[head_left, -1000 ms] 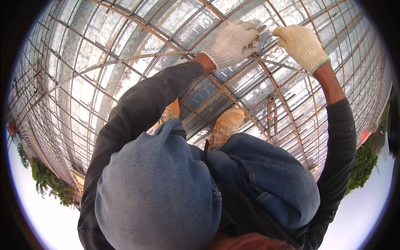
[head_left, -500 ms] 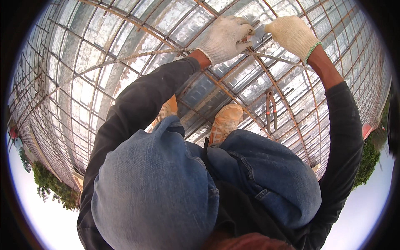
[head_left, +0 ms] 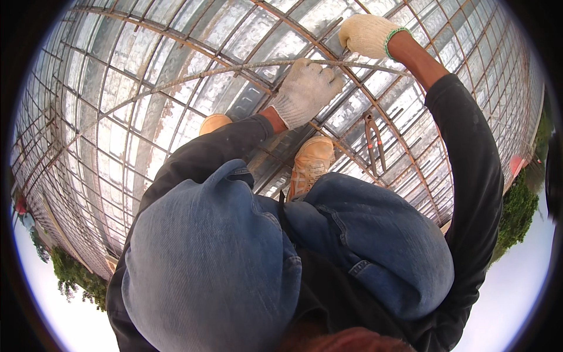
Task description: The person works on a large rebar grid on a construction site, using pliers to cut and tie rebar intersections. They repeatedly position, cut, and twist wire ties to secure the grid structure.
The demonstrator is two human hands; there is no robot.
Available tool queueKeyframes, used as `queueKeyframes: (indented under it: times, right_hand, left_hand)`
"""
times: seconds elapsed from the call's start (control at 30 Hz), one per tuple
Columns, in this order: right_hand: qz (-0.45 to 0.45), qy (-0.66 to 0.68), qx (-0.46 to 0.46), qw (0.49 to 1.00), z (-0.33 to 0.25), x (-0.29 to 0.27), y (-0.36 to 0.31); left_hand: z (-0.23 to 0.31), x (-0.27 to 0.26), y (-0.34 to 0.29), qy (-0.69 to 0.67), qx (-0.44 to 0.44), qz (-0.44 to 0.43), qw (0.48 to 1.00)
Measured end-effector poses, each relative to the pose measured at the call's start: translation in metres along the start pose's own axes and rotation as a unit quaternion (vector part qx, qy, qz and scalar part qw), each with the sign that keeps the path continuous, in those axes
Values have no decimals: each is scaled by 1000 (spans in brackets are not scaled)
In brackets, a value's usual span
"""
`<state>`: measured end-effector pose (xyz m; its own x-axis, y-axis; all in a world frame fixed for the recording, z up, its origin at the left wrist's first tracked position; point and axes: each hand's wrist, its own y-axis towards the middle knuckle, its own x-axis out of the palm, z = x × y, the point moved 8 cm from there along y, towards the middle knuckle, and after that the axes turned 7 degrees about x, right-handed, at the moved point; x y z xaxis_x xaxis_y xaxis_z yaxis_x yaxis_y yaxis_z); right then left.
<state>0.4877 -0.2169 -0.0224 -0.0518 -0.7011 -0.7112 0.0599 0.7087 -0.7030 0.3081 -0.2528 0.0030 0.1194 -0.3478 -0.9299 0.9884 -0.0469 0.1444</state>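
My left hand [head_left: 308,92], in a white knit glove, is closed low over the steel bar mesh [head_left: 384,108], its upper edge against a long slanting ribbed bar [head_left: 202,75]. Whatever its curled fingers hold is hidden. Farther off and to the right, my right hand [head_left: 368,36] makes a fist in a cream glove with a green-edged cuff. It sits just beyond the slanting bar, near a mesh crossing; what it pinches cannot be made out. A pair of pincers [head_left: 373,144] with orange marks on dark handles lies on the mesh, nearer to me than my right hand.
Shiny ribbed metal decking [head_left: 234,35] lies under the mesh. My tan shoe [head_left: 311,164] stands among the bars, below my bent denim knees [head_left: 211,264]. Several short bars stick out around the pincers. Green trees [head_left: 516,223] show past the deck's edge.
My left hand has come down toward me, and its fingers have curled in. My right hand has shifted left and slightly farther away, still closed. The pincers stay on the mesh.
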Motion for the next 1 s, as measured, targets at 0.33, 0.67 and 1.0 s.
queueKeyframes:
  times: [0.33, 0.67, 1.0]
  right_hand:
    - [140, -52, 43, 988, -14, -9, -14]
    - [107, -49, 33, 992, -5, -10, -13]
    - [21, 56, 54, 997, 9, 6, 12]
  left_hand:
    - [7, 18, 22, 75, 80, -95, 989]
    - [4, 9, 20, 84, 56, -44, 994]
    - [23, 23, 10, 222, 126, -137, 957]
